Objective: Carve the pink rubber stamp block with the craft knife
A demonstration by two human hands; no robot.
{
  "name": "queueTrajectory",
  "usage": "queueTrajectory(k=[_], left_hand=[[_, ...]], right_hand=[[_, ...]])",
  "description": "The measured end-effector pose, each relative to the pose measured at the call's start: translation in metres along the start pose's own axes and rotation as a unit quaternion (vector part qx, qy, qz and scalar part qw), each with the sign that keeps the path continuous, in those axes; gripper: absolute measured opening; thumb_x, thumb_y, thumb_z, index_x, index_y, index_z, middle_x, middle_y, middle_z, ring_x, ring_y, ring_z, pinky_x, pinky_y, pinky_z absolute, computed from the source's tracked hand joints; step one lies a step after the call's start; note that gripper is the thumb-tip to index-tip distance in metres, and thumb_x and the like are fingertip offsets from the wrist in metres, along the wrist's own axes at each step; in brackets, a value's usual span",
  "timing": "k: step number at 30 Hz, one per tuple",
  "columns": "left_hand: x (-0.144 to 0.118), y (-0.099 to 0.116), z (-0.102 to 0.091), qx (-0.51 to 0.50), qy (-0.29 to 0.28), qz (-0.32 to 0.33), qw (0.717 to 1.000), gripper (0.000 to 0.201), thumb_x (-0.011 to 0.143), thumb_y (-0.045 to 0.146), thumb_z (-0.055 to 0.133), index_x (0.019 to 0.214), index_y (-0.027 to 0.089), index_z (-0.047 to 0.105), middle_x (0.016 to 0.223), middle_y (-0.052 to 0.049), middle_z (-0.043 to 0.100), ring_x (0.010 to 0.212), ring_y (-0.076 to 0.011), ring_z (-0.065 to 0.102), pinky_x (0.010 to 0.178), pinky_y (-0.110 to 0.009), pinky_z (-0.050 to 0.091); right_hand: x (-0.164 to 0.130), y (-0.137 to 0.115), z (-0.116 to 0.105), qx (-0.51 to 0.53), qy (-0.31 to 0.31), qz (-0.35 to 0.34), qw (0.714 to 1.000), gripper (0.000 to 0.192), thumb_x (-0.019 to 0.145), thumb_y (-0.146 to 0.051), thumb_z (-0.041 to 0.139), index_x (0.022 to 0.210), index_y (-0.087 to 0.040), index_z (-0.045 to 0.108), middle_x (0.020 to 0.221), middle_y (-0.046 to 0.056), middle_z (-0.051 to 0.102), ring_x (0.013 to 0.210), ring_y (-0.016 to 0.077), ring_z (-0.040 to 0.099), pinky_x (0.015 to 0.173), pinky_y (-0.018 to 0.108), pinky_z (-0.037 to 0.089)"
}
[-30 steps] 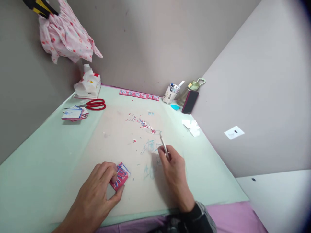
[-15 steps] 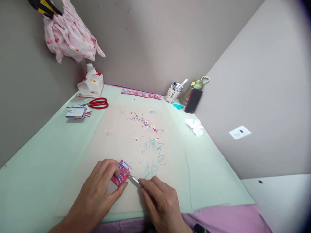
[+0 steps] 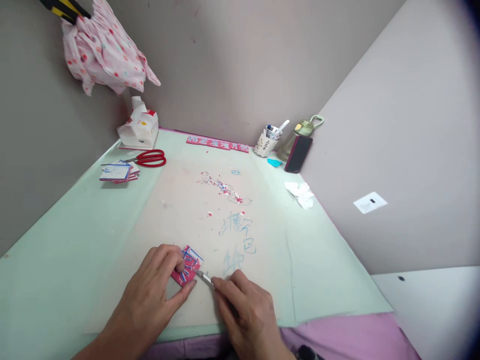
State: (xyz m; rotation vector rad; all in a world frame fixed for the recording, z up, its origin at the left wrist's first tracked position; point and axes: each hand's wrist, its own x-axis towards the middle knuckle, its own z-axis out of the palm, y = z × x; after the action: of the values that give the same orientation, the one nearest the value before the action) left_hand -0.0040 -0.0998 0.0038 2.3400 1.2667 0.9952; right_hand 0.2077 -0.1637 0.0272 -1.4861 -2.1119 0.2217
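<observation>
My left hand [image 3: 155, 280] pinches a small red, white and blue carved square [image 3: 190, 266] against the tabletop, its fingertips covering the near left part. My right hand [image 3: 245, 305] is closed in a pen grip around a slim silver craft knife [image 3: 205, 278]. The knife's blade touches the right side of the square, where cut lines run through the red surface. Farther up the worktop lie red and white shavings [image 3: 225, 189]. Blue-green handwritten characters [image 3: 234, 223] mark the beige sheet [image 3: 165, 225] beneath.
At the left are red-handled scissors [image 3: 150, 158], a stack of square pieces [image 3: 115, 172] and a tissue pack [image 3: 139, 127]. A row of carved squares [image 3: 217, 144] lies at the back. A pen cup [image 3: 267, 142], bottle [image 3: 288, 145], phone [image 3: 299, 154] and crumpled tissue [image 3: 300, 194] sit right.
The knife tip has shifted slightly left and down on the square, with the right hand moving a little the same way. My left hand keeps its hold.
</observation>
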Motion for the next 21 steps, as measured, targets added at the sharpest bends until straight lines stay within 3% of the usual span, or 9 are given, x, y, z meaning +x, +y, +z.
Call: queueTrajectory(k=[14, 21], left_hand=[[0.001, -0.001, 0.001, -0.004, -0.008, -0.004, 1.0, 0.016, 0.092, 0.023, 0.067, 0.096, 0.027, 0.052, 0.098, -0.002, 0.061, 0.092, -0.0271, 0.059, 0.079, -0.04, 0.049], [0.001, -0.001, 0.001, 0.01, -0.006, -0.003, 1.0, 0.018, 0.091, 0.021, 0.066, 0.098, 0.026, 0.051, 0.099, -0.003, 0.061, 0.092, -0.0267, 0.06, 0.079, -0.039, 0.049]], right_hand=[[0.001, -0.012, 0.006, -0.093, 0.046, -0.017, 0.994, 0.034, 0.111, -0.024, 0.032, 0.106, -0.021, 0.066, 0.076, 0.002, 0.063, 0.054, 0.0159, 0.059, 0.053, 0.029, 0.039], [-0.001, -0.012, 0.016, -0.128, 0.076, -0.021, 0.989, 0.03, 0.11, -0.02, 0.036, 0.117, -0.019, 0.065, 0.077, 0.003, 0.064, 0.056, 0.0173, 0.056, 0.056, 0.031, 0.037]])
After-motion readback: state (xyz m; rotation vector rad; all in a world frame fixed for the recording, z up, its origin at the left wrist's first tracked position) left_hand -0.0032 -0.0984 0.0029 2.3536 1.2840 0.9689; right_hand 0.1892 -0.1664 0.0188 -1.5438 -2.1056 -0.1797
